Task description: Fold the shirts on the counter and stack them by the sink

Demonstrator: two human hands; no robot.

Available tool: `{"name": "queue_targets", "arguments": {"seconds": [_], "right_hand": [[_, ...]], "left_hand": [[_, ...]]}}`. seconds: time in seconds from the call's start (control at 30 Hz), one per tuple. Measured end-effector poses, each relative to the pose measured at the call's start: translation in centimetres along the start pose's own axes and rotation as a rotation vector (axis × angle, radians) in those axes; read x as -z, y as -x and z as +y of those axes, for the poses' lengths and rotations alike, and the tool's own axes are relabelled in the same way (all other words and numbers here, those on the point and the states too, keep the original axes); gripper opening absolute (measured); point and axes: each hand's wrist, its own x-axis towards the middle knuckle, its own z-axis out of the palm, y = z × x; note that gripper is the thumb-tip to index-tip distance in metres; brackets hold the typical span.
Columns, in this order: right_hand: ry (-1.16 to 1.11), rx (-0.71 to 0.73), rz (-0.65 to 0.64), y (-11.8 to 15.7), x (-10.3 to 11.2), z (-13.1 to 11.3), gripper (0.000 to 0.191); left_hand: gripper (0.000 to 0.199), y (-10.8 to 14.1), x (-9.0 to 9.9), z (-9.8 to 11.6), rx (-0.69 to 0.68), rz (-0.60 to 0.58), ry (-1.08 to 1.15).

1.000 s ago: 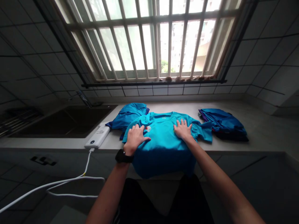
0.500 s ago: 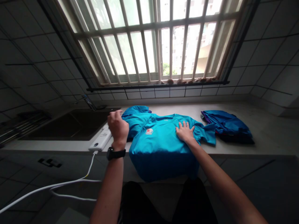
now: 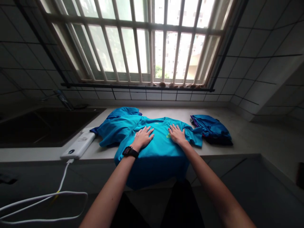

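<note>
A teal short-sleeved T-shirt [image 3: 154, 161] lies spread on the stone counter [image 3: 239, 142], its lower part hanging over the front edge. My left hand [image 3: 143, 137] rests flat on its chest with the fingers spread, a black smartwatch [image 3: 130, 152] on that wrist. My right hand [image 3: 177, 134] lies flat on the chest too, near a small yellow-green logo. Under the shirt's left side, a crumpled blue garment [image 3: 121, 123] shows. A folded blue clothing pile [image 3: 211, 129] sits to the right, apart from both hands.
A white power bank [image 3: 78, 145] lies left of the shirt, its white cable [image 3: 47, 202] hanging over the counter front. Left of it is a dark sink [image 3: 47, 126] with a tap. A barred window [image 3: 133, 41] and white wall tiles stand behind the counter.
My left hand has come down from a raised, curled position at the shirt's left edge and now lies flat on the chest. The shirt's left side looks spread wider. The view has shifted.
</note>
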Motion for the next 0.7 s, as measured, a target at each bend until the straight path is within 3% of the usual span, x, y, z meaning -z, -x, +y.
{"name": "queue_targets", "arguments": {"seconds": [0.1, 0.23, 0.33, 0.43, 0.5, 0.7], "right_hand": [[-0.092, 0.020, 0.036, 0.0, 1.6, 2.3, 0.061], [-0.149, 0.069, 0.197, 1.6, 4.0, 5.7, 0.053], [-0.103, -0.134, 0.346, 4.1, 5.3, 8.3, 0.047], [-0.038, -0.429, 0.211, 6.5, 5.8, 10.5, 0.046], [-0.006, -0.493, 0.110, 7.1, 5.6, 11.2, 0.053], [-0.025, -0.320, 0.225, 5.7, 3.5, 10.3, 0.034]], "left_hand": [[0.055, -0.1, 0.0, -0.3, 0.008, 0.019, 0.014], [0.055, -0.4, -0.6, -0.4, 0.015, 0.051, 0.031], [0.056, -0.6, -0.8, -0.5, 0.023, 0.048, 0.036], [0.057, -0.6, -0.6, -0.4, 0.028, 0.029, 0.035], [0.058, -0.5, -0.5, -0.3, 0.036, 0.020, 0.037], [0.056, -0.4, -0.5, -0.3, 0.043, 0.038, 0.049]]}}
